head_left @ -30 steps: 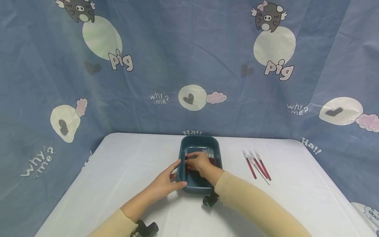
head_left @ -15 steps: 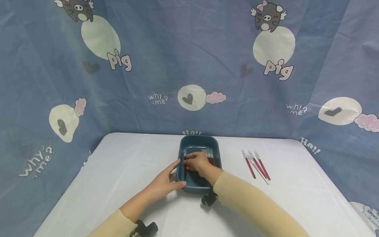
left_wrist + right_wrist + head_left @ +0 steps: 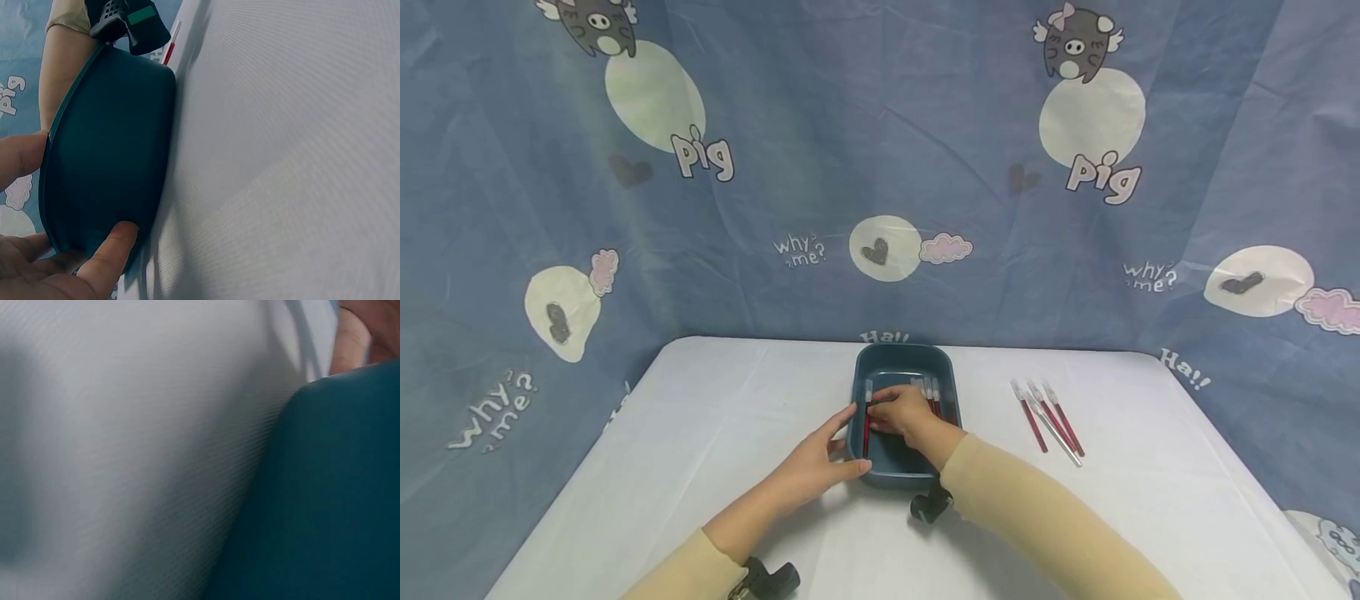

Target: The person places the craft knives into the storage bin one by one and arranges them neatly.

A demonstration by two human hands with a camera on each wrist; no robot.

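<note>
1. We count two bare hands at one teal tray [image 3: 901, 481], which sits on a white table [image 3: 760, 375] towards its far edge.
2. The left hand [image 3: 807, 471] has its fingers spread apart along the tray's near left corner, thumb and one finger at the rim; the left wrist view shows another finger pressed to the outer wall.
3. The right hand [image 3: 904, 412] reaches inside, its fingertips at one red stick [image 3: 866, 440] with a pale tip, lying along the tray's left wall; we cannot tell whether they pinch it.
4. Beyond that hand, we see at least two more pale-tipped sticks [image 3: 936, 392] in the tray's right half, partly hidden, so our count there is uncertain.
5. On the table, to the tray's right and well apart from it, we count four more: three red-handled sticks [image 3: 1034, 427] and one silver stick [image 3: 1064, 444], the silver one between the reds.
</note>
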